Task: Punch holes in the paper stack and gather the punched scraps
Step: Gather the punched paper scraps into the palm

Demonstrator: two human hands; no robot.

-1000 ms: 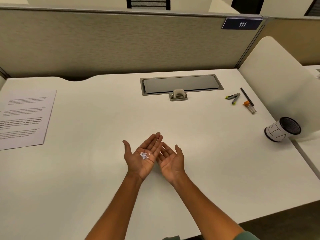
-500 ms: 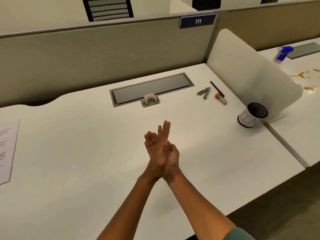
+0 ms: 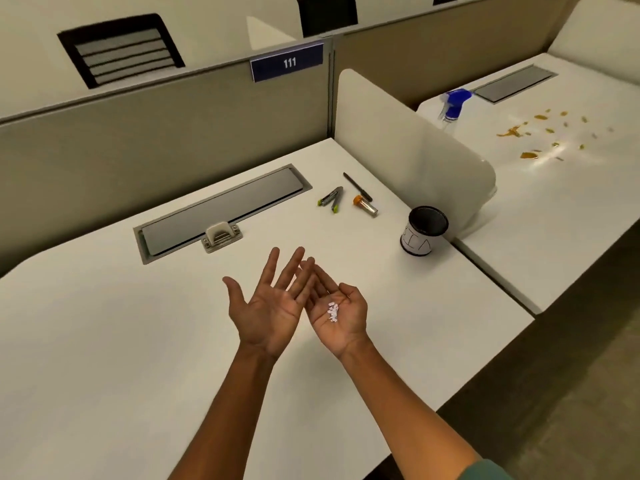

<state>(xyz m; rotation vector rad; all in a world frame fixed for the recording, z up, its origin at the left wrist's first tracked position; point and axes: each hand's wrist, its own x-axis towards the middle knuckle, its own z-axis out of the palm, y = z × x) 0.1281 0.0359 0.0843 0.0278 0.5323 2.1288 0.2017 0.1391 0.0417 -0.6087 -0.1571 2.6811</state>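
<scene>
In the head view, a black mesh cup (image 3: 424, 233) with a white band stands upright on the white bench (image 3: 104, 341), near the rounded divider panel (image 3: 408, 150); its dark inside shows nothing I can make out. The right hand (image 3: 337, 315) is cupped palm up, its grip loose with fingers relaxed, and it carries the punched scraps (image 3: 332, 311): a small heap of white paper bits lying in the hollow of the palm. The left hand (image 3: 268, 306) lies just beside it, palm up, fingers spread and straight, holding nothing; the fingertips of the two hands overlap. Both hover above the bench. A small beige hole punch (image 3: 221, 235) sits by the grey cable tray lid (image 3: 221, 209). The spray bottle (image 3: 452, 107) beyond the divider is partly hidden and blurred.
</scene>
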